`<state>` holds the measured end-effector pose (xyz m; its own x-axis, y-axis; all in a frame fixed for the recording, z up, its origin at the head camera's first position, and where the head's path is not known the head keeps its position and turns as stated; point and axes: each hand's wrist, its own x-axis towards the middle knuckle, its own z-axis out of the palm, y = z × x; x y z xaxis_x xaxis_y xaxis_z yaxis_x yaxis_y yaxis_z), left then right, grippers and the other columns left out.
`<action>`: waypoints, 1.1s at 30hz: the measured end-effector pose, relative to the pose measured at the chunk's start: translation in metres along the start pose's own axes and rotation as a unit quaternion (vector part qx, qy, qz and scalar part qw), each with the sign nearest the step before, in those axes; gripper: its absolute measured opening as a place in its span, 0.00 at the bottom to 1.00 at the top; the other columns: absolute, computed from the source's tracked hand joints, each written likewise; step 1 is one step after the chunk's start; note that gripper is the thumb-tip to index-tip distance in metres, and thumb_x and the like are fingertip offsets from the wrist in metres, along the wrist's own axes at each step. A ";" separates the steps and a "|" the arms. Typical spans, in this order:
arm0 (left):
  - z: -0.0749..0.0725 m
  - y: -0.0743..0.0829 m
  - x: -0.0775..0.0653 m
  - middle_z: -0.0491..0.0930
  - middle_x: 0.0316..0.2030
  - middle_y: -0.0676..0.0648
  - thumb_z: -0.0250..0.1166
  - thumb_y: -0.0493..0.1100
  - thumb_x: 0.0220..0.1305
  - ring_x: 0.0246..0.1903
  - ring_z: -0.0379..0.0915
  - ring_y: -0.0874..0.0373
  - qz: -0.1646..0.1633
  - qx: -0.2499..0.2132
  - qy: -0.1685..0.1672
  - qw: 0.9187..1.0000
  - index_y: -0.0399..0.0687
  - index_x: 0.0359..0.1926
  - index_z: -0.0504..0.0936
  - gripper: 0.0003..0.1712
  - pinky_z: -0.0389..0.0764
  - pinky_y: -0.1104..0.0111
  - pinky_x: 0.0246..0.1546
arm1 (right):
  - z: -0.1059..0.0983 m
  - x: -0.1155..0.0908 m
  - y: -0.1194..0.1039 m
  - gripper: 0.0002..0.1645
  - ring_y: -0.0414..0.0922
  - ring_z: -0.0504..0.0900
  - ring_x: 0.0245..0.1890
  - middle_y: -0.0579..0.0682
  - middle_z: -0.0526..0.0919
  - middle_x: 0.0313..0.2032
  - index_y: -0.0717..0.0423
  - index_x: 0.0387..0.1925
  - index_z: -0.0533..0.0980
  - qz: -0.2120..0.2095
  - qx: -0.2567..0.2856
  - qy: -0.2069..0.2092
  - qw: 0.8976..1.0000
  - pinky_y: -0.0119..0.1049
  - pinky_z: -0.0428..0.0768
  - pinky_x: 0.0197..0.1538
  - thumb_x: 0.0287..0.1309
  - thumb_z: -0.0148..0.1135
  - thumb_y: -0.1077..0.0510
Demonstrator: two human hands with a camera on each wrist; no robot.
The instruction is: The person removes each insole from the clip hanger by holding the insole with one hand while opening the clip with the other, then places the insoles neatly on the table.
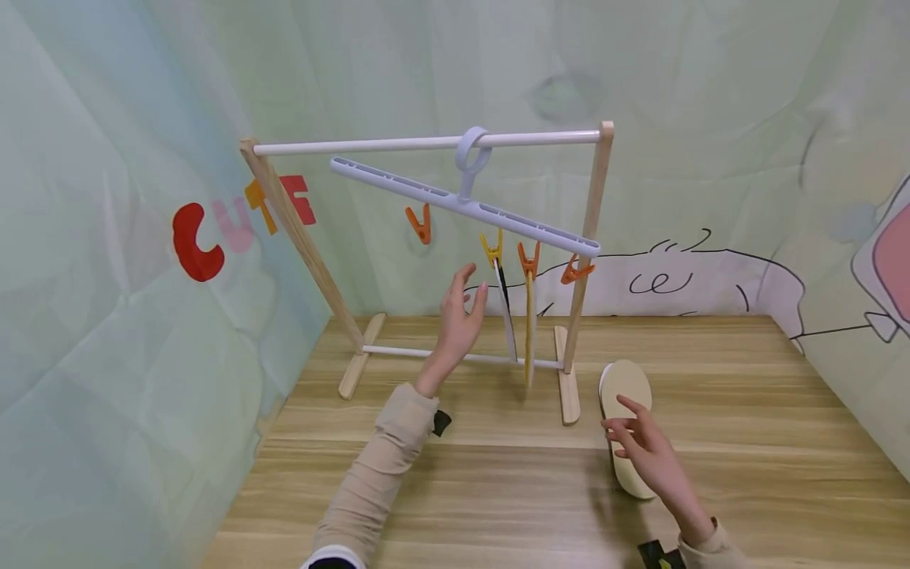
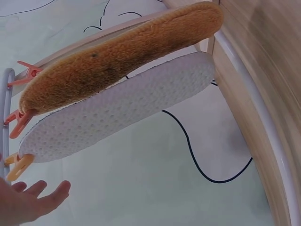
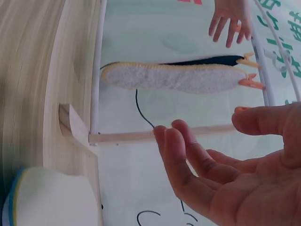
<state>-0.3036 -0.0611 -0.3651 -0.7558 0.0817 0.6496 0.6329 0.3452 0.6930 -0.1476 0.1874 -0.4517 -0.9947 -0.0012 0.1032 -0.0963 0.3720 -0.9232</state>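
A: What is each hand doing?

B: The left hand (image 1: 458, 320) is near the hanging insoles, fingers apart, holding nothing. The right hand (image 1: 650, 454) is over a beige, round-ended insole (image 1: 629, 381) on the wood-grain table (image 1: 498, 490), fingers loosely bent around nothing; its exact clearance is hard to judge.

A: And the hanging pair?

B: A brown plush insole (image 2: 122, 56) hangs from an orange plastic clip (image 1: 528, 261); beside it, a white dimpled insole (image 2: 122, 108) hangs from a yellow plastic clip (image 1: 492, 250). Both clips are on the lower half of the tilted, pale lavender plastic hanger (image 1: 398, 185).

A: What could go wrong?

B: More weight on that half could tip the hanger further. A knock from the left hand could swing it on the white rod (image 1: 355, 146), and a shallow clip bite could let an insole slip.
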 end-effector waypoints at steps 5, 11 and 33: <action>0.000 0.001 0.003 0.66 0.58 0.36 0.49 0.41 0.65 0.59 0.61 0.45 0.005 -0.007 -0.003 1.000 0.33 0.59 0.62 0.23 0.73 0.53 0.50 | 0.011 0.000 -0.006 0.24 0.28 0.76 0.36 0.69 0.76 0.44 0.62 0.59 0.58 -0.044 0.013 0.021 0.999 0.30 0.78 0.33 0.63 0.45 0.63; 0.002 0.003 0.005 0.66 0.58 0.37 0.50 0.42 0.65 0.60 0.61 0.47 0.000 -0.019 -0.006 1.000 0.34 0.59 0.62 0.24 0.72 0.52 0.50 | 0.020 0.001 -0.013 0.22 0.26 0.76 0.36 0.70 0.76 0.44 0.64 0.58 0.59 -0.078 0.038 0.031 0.996 0.30 0.78 0.32 0.64 0.43 0.63; 0.011 0.013 0.017 0.66 0.57 0.34 0.50 0.41 0.65 0.56 0.63 0.42 -0.010 -0.030 0.006 0.999 0.30 0.60 0.58 0.26 0.74 0.53 0.48 | 0.047 0.021 -0.027 0.21 0.30 0.77 0.37 0.70 0.74 0.47 0.64 0.57 0.60 -0.075 0.111 -0.015 0.991 0.31 0.78 0.35 0.63 0.45 0.63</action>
<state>-0.3103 -0.0451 -0.3485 -0.7667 0.0643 0.6387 0.6268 0.2896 0.7233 -0.1675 0.1339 -0.4420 -0.9690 -0.0704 0.2368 -0.2451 0.1518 -0.9576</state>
